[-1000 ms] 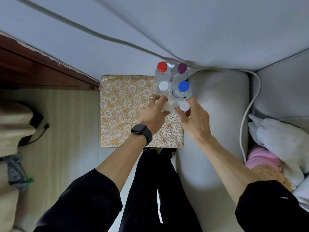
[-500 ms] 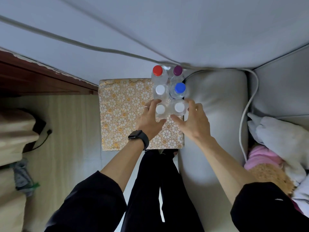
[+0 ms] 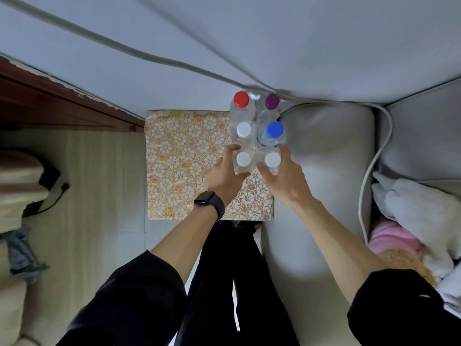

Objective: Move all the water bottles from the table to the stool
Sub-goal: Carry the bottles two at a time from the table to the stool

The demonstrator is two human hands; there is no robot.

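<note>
Six water bottles (image 3: 244,129) stand clustered at the far right corner of a gold-patterned square top (image 3: 179,166). The left hand (image 3: 224,176) grips the near left white-capped bottle (image 3: 243,159), the right hand (image 3: 284,181) the near right white-capped bottle (image 3: 272,159). Hold both upright and avoid knocking neighbours.

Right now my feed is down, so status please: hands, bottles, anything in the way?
Left hand grips near-left white-capped bottle, right hand grips near-right white-capped bottle. Both upright over the patterned top. Four other bottles packed close behind.
</note>
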